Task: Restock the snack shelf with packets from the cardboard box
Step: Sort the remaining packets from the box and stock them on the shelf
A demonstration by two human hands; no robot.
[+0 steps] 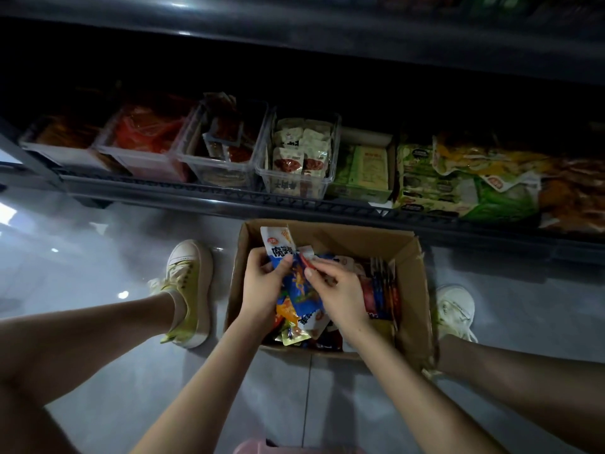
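Okay, left hand (262, 285) grips packets (298, 288) over the box (420, 280); right hand (343, 293) pinches one. Likely light, slick film: grip sealed edges.

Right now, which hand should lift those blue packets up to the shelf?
Probably the left hand: its fingers wrap the blue packets, while the right hand only pinches an edge, above the cardboard box.
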